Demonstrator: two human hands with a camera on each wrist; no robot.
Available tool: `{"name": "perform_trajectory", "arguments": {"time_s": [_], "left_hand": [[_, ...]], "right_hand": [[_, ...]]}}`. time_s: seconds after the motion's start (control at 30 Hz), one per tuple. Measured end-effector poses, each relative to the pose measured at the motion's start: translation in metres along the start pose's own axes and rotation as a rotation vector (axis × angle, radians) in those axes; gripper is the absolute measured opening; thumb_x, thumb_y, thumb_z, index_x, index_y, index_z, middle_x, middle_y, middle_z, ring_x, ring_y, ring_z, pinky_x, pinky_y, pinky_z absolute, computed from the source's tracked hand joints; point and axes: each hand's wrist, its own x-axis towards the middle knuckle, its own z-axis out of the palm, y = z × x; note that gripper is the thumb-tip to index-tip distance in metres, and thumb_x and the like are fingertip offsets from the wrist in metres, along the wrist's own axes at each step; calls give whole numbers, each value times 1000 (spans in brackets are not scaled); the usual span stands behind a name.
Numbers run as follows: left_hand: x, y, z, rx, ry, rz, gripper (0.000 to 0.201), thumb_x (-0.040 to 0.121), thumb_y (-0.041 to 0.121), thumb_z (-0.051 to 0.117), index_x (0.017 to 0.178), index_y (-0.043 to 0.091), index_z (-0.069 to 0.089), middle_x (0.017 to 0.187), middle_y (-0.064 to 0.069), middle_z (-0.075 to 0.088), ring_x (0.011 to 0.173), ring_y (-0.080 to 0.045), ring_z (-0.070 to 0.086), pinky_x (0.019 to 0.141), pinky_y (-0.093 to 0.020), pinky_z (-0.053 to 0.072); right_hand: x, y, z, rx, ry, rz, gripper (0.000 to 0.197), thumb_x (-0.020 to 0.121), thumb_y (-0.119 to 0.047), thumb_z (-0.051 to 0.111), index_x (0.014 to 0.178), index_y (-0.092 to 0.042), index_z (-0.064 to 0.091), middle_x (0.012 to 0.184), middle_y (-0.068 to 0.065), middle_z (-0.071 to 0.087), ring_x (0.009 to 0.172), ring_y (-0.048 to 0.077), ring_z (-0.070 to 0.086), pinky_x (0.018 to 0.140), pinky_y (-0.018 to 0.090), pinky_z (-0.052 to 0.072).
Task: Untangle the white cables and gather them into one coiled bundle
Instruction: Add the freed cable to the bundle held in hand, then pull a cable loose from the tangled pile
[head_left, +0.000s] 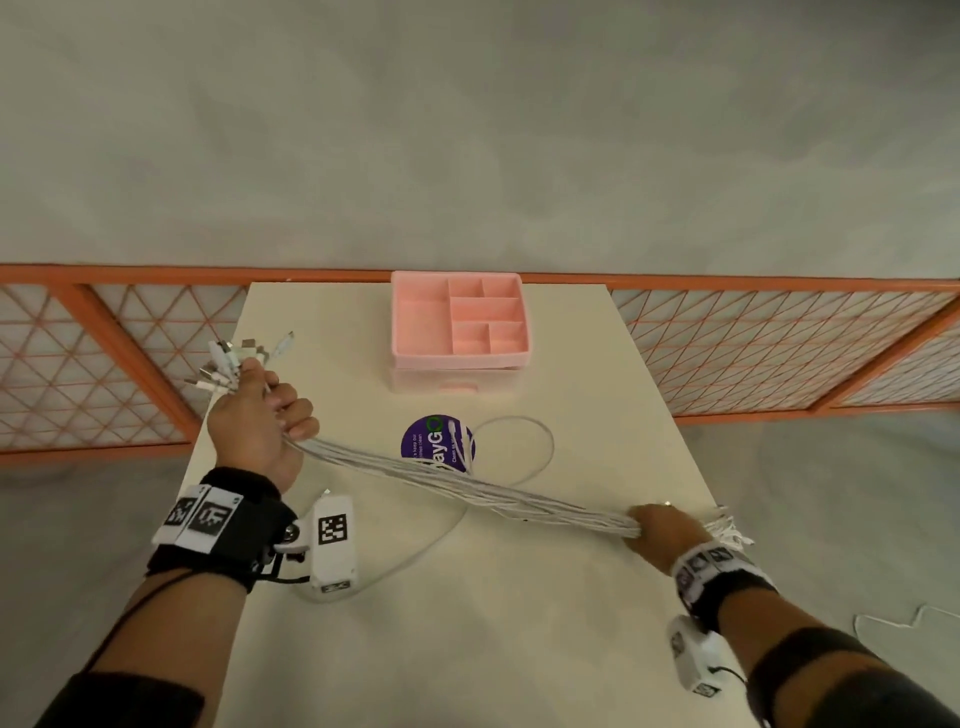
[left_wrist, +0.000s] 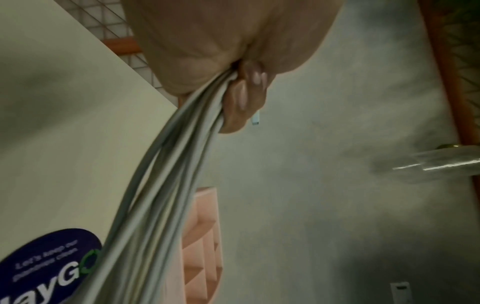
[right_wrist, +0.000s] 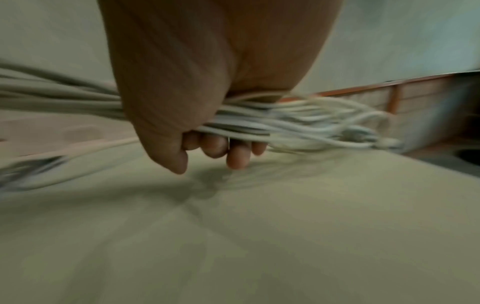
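A bundle of several white cables (head_left: 467, 486) stretches straight across the cream table (head_left: 467, 649). My left hand (head_left: 265, 415) grips one end above the table's left edge, fingers curled round the strands (left_wrist: 182, 144); the plugs (head_left: 228, 364) fan out past the thumb. My right hand (head_left: 662, 530) grips the other end near the right edge, fingers wrapped round the cables (right_wrist: 246, 121), whose loose ends (head_left: 727, 527) stick out beyond it. One more white cable (head_left: 540, 447) lies looped on the table under the bundle.
A pink compartment organiser (head_left: 460, 332) with a drawer stands at the table's far middle. A round purple sticker (head_left: 431, 444) lies in front of it. An orange mesh fence (head_left: 779, 343) runs behind the table. A thin wire (head_left: 904, 618) lies on the floor at right.
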Motion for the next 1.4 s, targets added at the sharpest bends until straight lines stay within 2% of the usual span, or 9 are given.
{"name": "perform_trajectory", "arguments": {"time_s": [0.2,0.4,0.57,0.7,0.87,1.03,1.13,1.23,1.4], "left_hand": [[-8,-36,-10,171,26,-165,38,105,40,40,74,19,44,46,9,33,33,-5,24,35,-14,18],[-21,-81,-17,362,3,-272,34,104,36,45,76,17,45,46,8,33,33,-6,23,35,-13,19],[-22,-96,-30,414,49,-304,35,103,36,47,74,17,44,47,7,31,34,-7,22,36,-16,17],[-29,-102,-36,445,74,-315,36,102,36,50,72,17,44,48,7,30,34,-8,22,37,-15,17],[-40,-99,-44,446,71,-342,32,98,35,59,73,20,45,50,6,29,38,-9,23,39,-17,19],[-40,-96,-53,365,58,-360,37,98,37,57,69,19,45,51,4,28,38,-10,25,40,-17,23],[-38,-97,-54,339,54,-358,34,100,37,54,74,15,50,50,3,34,36,-10,28,39,-18,26],[-37,-97,-54,316,41,-353,33,101,37,52,84,10,58,51,2,40,36,-10,30,38,-19,30],[-37,-96,-49,330,-6,-293,32,102,36,51,92,6,61,63,-3,49,44,-13,40,42,-23,34]], "right_hand": [[3,73,-2,-112,11,370,19,90,-40,56,100,-25,63,91,-6,61,95,17,64,88,31,49],[59,57,12,-23,-306,250,78,33,-59,84,100,-24,66,98,-1,72,89,24,69,82,38,58],[50,-72,-54,129,-222,-70,46,80,-28,72,124,-20,61,132,6,57,122,27,55,102,33,44],[59,-155,-49,270,-119,-303,35,94,-20,51,128,-22,59,137,6,53,122,26,54,103,34,42],[60,-205,-17,223,-91,-288,40,92,-21,51,132,-17,55,132,10,47,119,34,50,100,40,44],[52,-215,-20,602,83,-202,14,91,-15,54,84,-7,63,81,7,64,74,22,60,63,29,48],[34,-226,-32,1084,140,-235,14,84,-2,63,92,-11,58,73,6,58,62,19,63,69,40,59],[15,-245,-46,1393,124,-270,22,83,6,63,100,-8,61,71,12,60,56,20,62,61,33,54],[-15,-272,-49,1332,-41,-502,19,88,3,63,100,-11,67,71,9,58,58,14,59,59,29,52]]}}
